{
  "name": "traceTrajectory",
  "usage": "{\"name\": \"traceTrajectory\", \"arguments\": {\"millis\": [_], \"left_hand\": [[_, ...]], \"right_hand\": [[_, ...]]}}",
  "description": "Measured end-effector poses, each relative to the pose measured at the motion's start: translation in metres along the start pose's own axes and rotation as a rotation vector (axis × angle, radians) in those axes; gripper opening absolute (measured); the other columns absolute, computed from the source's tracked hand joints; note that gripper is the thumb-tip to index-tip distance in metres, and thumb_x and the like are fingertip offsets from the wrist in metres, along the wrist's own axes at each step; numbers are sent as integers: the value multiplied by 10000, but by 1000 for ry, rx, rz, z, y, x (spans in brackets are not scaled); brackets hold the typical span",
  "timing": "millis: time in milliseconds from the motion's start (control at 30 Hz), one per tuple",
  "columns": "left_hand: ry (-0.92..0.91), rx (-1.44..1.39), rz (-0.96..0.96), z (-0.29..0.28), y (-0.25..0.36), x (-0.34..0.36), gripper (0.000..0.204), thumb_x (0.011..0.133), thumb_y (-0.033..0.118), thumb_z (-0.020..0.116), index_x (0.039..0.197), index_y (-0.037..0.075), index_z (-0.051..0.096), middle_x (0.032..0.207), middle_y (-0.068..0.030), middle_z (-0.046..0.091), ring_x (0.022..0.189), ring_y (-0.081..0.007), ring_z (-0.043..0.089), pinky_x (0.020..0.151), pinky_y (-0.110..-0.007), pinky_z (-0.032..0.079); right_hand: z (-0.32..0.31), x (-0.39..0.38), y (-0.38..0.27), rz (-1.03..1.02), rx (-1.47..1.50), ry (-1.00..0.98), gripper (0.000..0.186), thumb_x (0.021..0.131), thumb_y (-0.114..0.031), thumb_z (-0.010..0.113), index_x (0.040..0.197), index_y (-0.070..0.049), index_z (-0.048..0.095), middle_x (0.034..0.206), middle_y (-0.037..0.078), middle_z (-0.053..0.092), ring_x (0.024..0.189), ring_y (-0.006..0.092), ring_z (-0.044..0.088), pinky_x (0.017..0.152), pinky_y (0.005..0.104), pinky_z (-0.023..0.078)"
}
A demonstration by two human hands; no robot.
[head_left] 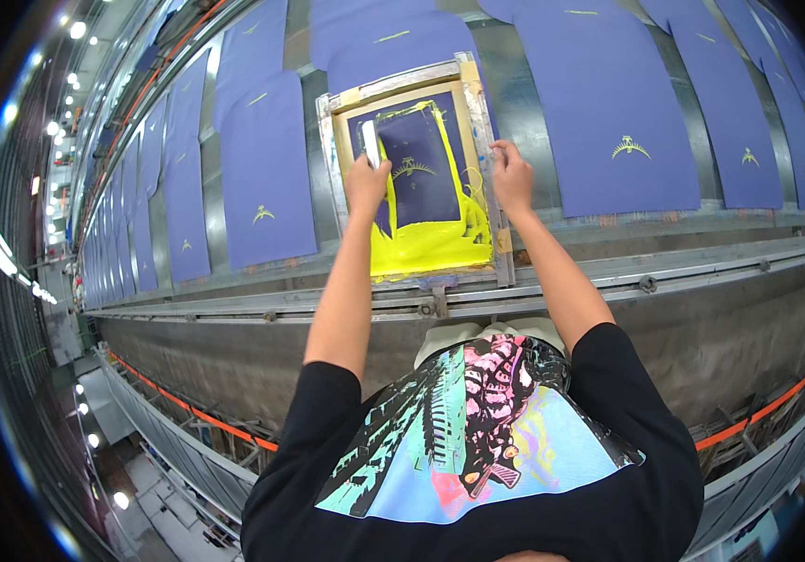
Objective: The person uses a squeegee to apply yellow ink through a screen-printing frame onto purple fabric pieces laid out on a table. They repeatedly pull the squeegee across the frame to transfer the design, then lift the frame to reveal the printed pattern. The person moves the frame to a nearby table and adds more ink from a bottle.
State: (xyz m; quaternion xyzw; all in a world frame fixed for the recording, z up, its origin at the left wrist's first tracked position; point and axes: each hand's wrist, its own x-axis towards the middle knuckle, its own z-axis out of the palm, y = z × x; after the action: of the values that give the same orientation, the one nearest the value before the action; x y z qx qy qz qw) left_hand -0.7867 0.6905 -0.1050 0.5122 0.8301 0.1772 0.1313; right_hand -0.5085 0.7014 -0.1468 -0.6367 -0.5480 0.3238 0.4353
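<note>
A screen printing frame with a taped border lies in front of me over purple fabric. Inside it, bright yellow ink is pooled along the near end, with streaks up the sides of the dark mesh window. A small arched design shows in that window. My left hand is closed around a white squeegee, held lengthwise at the window's left side. My right hand is closed beside the frame's right bar; whether it grips the bar or something small is hidden.
Purple fabric panels with small yellow prints lie along the long metal table on both sides. A metal rail runs along the near edge, between me and the frame. Behind me passes an orange strip on a neighbouring table.
</note>
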Motion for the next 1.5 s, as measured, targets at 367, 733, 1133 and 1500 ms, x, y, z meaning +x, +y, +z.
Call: {"name": "traceTrajectory", "arguments": {"millis": [367, 733, 1133, 1500], "left_hand": [[-245, 47, 592, -7, -5, -35, 529, 749, 55, 673, 1259, 184, 733, 1220, -56, 738, 1006, -332, 668, 885, -427, 565], [-190, -83, 469, -9, -32, -152, 488, 729, -9, 704, 1171, 189, 762, 1091, -47, 762, 953, -254, 715, 812, -382, 571], [-281, -91, 446, -1, 5, 25, 375, 773, 87, 697, 1130, 171, 772, 849, -144, 724, 790, -344, 688, 710, -421, 539], [-84, 84, 569, 34, -1, -60, 341, 835, 17, 638, 1039, 237, 800, 973, -86, 761, 876, -303, 701, 764, -443, 571]], "right_hand": [[15, 23, 0, 11, 50, -5, 180, 1028, -184, 574, 1073, -43, 676, 698, 177, 634, 652, 367, 634, 620, 455, 467], [-5, 31, 28, 55, -89, -8, 199, 1019, -219, 577, 1081, -82, 706, 711, 178, 659, 683, 371, 656, 653, 467, 483], [-7, 18, 44, 38, -130, -4, 188, 1007, -216, 589, 1088, -86, 699, 881, 215, 721, 863, 434, 697, 740, 491, 523], [-17, 13, 24, 72, -112, 4, 195, 1020, -223, 582, 1068, -79, 705, 738, 200, 669, 717, 403, 667, 663, 480, 491]]}}
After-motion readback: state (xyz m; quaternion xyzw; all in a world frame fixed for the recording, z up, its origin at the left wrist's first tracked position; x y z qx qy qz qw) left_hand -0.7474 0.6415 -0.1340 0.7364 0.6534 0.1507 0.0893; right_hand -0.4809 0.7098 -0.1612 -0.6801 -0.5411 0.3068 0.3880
